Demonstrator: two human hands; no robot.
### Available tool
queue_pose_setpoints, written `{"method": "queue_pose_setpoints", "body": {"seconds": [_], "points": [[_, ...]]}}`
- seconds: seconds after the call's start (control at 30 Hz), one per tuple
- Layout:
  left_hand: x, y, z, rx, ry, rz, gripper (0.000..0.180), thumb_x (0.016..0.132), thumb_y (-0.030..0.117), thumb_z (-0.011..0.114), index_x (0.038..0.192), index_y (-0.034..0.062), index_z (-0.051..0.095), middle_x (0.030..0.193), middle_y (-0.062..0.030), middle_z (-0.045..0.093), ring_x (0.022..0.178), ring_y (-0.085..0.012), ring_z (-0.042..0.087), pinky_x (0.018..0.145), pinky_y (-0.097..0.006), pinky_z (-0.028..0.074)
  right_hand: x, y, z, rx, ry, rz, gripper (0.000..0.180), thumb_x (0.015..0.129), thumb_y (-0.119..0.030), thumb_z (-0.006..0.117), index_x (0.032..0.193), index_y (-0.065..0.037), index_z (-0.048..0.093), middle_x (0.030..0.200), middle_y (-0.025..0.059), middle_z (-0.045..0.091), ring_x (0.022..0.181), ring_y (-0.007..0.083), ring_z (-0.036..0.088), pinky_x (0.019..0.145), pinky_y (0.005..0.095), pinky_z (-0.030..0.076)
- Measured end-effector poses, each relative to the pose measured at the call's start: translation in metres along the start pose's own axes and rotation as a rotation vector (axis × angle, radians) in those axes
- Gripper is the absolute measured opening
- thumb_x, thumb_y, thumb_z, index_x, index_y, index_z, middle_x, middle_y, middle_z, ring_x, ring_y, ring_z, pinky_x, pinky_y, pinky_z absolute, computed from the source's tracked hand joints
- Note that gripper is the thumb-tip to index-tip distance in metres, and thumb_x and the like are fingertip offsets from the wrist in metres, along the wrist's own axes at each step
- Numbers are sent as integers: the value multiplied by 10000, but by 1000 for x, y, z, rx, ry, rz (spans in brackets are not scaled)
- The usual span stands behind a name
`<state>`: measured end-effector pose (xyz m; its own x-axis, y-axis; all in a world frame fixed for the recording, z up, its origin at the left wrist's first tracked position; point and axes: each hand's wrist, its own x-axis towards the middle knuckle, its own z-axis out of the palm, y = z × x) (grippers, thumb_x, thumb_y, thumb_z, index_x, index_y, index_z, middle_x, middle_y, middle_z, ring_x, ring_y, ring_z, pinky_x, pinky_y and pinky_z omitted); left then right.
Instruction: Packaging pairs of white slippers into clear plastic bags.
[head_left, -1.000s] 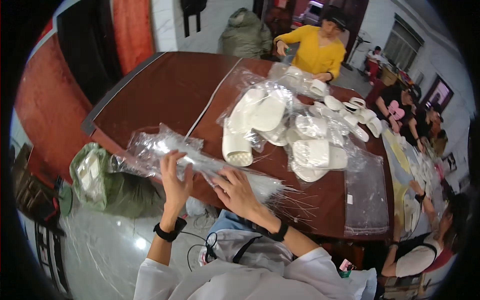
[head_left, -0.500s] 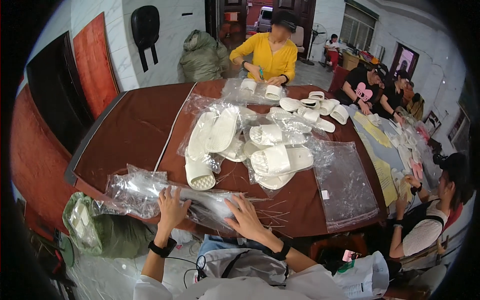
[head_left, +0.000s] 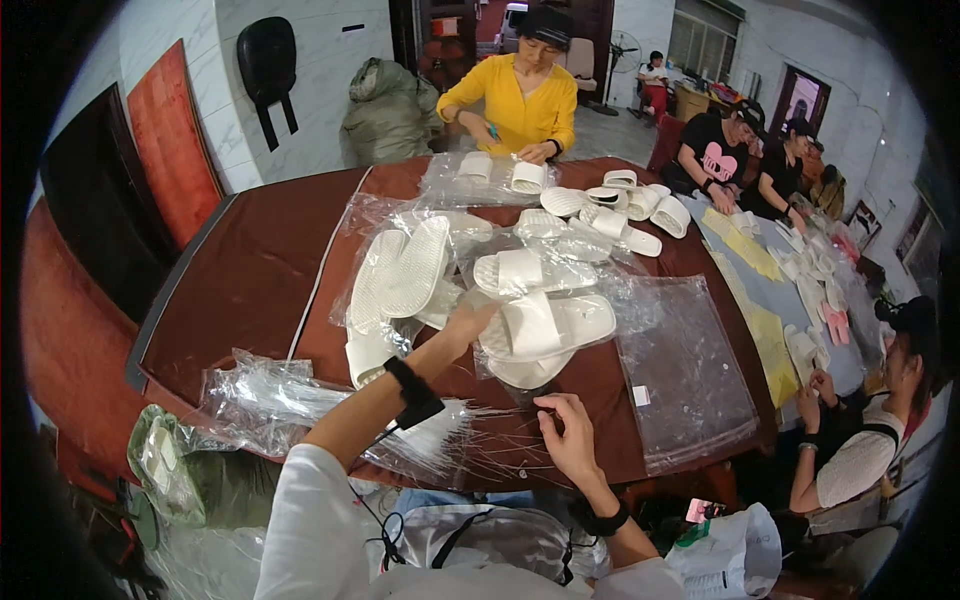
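Observation:
My left hand [head_left: 468, 325] reaches forward over the table, its fingers blurred at the left edge of a bagged pair of white slippers [head_left: 535, 330]. Whether they grip the pair or its bag I cannot make out. My right hand [head_left: 568, 436] hovers near the table's front edge, fingers curved and apart, holding nothing. More white slippers [head_left: 415, 265] in clear bags lie beyond my left hand. Partly under my left forearm, a bundle of thin white strips [head_left: 425, 440] sticks out of a clear plastic wrapper [head_left: 262, 395], its loose ends spread toward my right hand.
A stack of flat clear bags [head_left: 685, 370] lies at the right of the brown-covered table [head_left: 235, 290]. Loose white slippers [head_left: 620, 215] are piled farther back. Across the table, a person in yellow [head_left: 520, 105] handles slippers; others work at the right. A green sack [head_left: 205, 480] stands at lower left.
My left hand has left the wrapped strips and moved forward to the slippers. My right hand has come off the wrapper and shifted right. The strips' ends are now uncovered.

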<state>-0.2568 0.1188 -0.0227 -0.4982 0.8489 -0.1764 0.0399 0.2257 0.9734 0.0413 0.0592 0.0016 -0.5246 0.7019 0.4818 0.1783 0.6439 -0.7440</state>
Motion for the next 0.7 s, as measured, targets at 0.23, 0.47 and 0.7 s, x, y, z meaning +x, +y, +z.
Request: {"method": "queue_pose_setpoints", "body": {"seconds": [0.23, 0.47, 0.7], "points": [[31, -15, 11, 114, 225, -43, 356, 928, 292, 658, 1155, 18, 642, 865, -74, 693, 766, -183, 648, 680, -334, 504, -7, 13, -2, -2, 13, -15, 206, 875, -18, 633, 1072, -65, 669, 1045, 118, 633, 965, 282, 606, 808, 346, 491], [-55, 97, 24, 363, 357, 669, 123, 939, 97, 560, 1016, 29, 627, 795, -166, 646, 690, -315, 617, 652, -414, 460, -8, 23, -9, -11, 20, 19, 198, 876, -17, 626, 1067, -56, 658, 1045, 139, 620, 974, 312, 597, 834, 375, 483], [-95, 159, -11, 195, 109, 749, 73, 984, 60, 548, 1011, 2, 583, 870, -26, 604, 812, -93, 542, 735, -252, 449, -10, 31, -9, 13, 36, 74, 190, 875, -25, 627, 1062, -51, 651, 1041, 145, 614, 993, 338, 585, 863, 404, 471]]}}
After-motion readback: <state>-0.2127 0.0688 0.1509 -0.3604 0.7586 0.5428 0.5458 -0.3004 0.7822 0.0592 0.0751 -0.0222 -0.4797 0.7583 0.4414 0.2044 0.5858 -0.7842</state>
